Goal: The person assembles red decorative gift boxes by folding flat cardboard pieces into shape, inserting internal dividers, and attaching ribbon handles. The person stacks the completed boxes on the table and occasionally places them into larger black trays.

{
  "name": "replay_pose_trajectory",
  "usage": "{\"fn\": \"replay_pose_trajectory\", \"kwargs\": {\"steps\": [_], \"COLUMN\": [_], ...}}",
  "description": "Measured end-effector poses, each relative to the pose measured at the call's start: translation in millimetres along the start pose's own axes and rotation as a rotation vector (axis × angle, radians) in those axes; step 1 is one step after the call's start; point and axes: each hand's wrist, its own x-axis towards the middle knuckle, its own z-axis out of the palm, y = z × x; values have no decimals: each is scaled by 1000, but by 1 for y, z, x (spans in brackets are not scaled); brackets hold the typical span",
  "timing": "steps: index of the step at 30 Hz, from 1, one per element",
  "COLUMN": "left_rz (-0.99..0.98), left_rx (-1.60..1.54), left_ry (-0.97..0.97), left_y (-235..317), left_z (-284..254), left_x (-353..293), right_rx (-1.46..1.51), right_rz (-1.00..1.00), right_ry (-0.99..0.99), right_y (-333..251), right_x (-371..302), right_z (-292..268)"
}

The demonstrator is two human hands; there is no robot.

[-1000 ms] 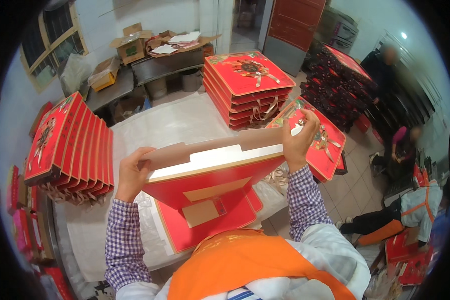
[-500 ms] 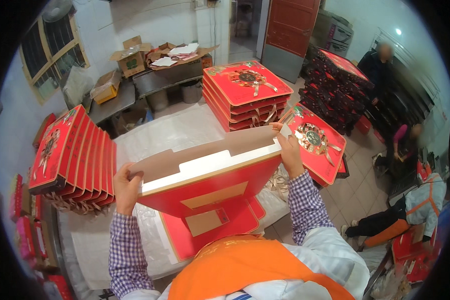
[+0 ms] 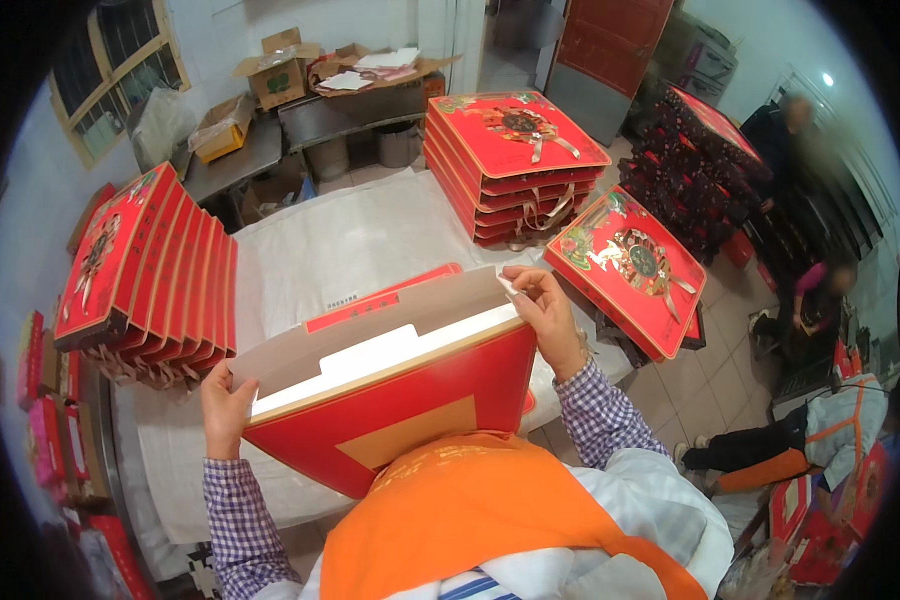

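Between my hands a flat red cardboard box (image 3: 300, 440) stands tilted on its edge above the table, against my orange apron. Its open side faces up, showing a grey-brown flap and a white inner edge, with a tan rectangle on the near face. My left hand (image 3: 228, 405) pinches the box's left corner, thumb toward me. At the right corner my right hand (image 3: 548, 315) grips the flap between thumb and fingers. Just beyond the box, a red printed panel (image 3: 410, 285) shows in part; the box hides the rest.
A row of red gift boxes (image 3: 160, 270) stands at the left of the covered table (image 3: 310, 235). Another stack (image 3: 520, 150) is at the back, and a ribboned box (image 3: 630, 265) lies at the right. Dark boxes (image 3: 660, 170) and people are farther right.
Both hands have drawn the box nearer to my body and lower. The red panel beyond it has come into view, while the red sheet beneath is now mostly hidden.
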Motion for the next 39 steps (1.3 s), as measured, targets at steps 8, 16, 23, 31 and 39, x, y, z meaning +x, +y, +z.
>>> {"fn": "replay_pose_trajectory", "kwargs": {"steps": [8, 16, 23, 31, 39], "left_rz": [19, 392, 544, 244, 230], "left_rx": [-1, 344, 630, 463, 410], "left_ry": [-63, -205, -344, -485, -448], "left_y": [3, 41, 71, 82, 90], "left_z": [0, 9, 11, 3, 9], "left_x": [5, -13, -27, -21, -30], "right_rx": [-107, -281, -504, -529, -657], "right_rz": [117, 98, -213, 21, 37], "right_ry": [-25, -350, -567, -788, -1037], "right_y": [17, 3, -22, -45, -72], "right_x": [21, 35, 26, 43, 63], "right_z": [-22, -33, -36, -41, -27]}}
